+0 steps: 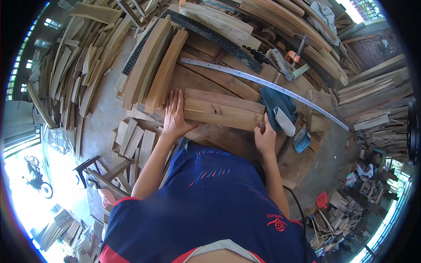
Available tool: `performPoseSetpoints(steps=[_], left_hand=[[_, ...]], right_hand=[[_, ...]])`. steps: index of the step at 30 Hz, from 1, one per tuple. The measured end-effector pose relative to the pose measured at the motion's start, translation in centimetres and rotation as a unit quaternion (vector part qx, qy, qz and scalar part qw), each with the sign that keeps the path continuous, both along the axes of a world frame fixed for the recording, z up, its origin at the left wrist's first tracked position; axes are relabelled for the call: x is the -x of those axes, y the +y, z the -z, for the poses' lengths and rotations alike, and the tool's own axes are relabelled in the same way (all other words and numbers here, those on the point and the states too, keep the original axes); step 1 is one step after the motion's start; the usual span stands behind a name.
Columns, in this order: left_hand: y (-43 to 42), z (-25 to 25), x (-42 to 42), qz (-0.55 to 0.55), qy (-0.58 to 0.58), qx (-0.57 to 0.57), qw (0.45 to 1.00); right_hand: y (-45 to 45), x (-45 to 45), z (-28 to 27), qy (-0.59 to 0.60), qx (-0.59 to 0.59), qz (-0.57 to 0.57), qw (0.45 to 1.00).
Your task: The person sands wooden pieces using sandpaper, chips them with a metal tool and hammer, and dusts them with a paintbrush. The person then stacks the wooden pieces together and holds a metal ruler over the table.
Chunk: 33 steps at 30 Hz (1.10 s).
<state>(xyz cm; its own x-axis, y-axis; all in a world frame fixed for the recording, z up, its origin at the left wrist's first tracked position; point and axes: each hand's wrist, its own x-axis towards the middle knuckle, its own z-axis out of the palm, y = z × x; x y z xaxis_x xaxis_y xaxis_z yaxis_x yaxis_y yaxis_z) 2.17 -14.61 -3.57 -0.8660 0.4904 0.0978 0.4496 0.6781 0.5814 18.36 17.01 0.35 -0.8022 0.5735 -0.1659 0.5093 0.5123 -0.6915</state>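
Two short wooden boards lie side by side on the workbench in front of me, a paler near board (223, 115) and a redder far board (226, 100). My left hand (176, 117) rests flat against their left ends, its fingers stretched out and slightly apart. At the right end of the near board, my right hand (265, 135) has its fingers curled around the corner; its palm side is hidden. Beyond the boards a long steel ruler (263, 82) runs diagonally across the bench. A teal cloth (277, 103) is bunched just past my right hand.
Upright wooden planks (164, 70) stand beside my left hand, with a dark perforated strip (215, 37) behind. An orange clamp (293, 57) sits at the back right. Wood offcuts (131, 138) are piled at the left, and more lumber (372, 101) is stacked at the right.
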Motion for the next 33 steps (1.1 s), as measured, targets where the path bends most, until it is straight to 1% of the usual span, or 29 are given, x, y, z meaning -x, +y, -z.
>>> performPoseSetpoints(steps=[2, 5, 8, 11, 14, 17, 20, 23, 26, 29, 33], left_hand=[[0.1, 0.1, -0.1, 0.000, 0.006, 0.004, 1.000], [0.3, -0.2, -0.1, -0.004, 0.005, 0.015, 1.000], [0.4, -0.1, -0.2, -0.010, -0.005, 0.021, 1.000], [0.3, -0.3, -0.1, -0.010, -0.014, 0.023, 1.000], [0.1, -0.6, -0.1, -0.007, -0.014, 0.022, 1.000], [0.1, -0.7, -0.1, -0.009, -0.022, 0.020, 1.000], [0.1, -0.6, -0.1, -0.013, -0.024, 0.019, 0.999], [0.3, -0.5, -0.3, -0.017, -0.027, 0.015, 0.999], [0.3, -0.1, -0.1, -0.017, -0.012, 0.005, 1.000], [0.2, 0.2, -0.2, -0.016, -0.012, 0.005, 1.000], [0.1, 0.1, -0.2, -0.010, -0.023, 0.014, 1.000]], right_hand=[[0.1, -0.4, 1.1, 0.033, -0.005, -0.011, 0.999], [0.7, -0.5, 1.7, 0.034, 0.013, -0.030, 0.999], [1.1, -0.3, 0.8, -0.026, 0.019, -0.075, 0.997], [0.4, 0.9, -1.9, -0.031, 0.020, -0.100, 0.994], [1.3, 1.6, -2.2, -0.072, 0.013, -0.122, 0.990], [1.3, 2.0, -2.3, -0.082, -0.023, -0.127, 0.988], [1.3, 1.7, -1.9, -0.071, -0.021, -0.094, 0.993], [1.6, 1.4, -0.2, 0.005, -0.068, -0.077, 0.995], [1.3, 2.8, -1.6, -0.006, -0.044, -0.100, 0.994], [2.1, 3.9, -1.4, -0.096, -0.105, -0.149, 0.979], [2.3, 3.9, -1.5, -0.089, -0.088, -0.160, 0.979]])
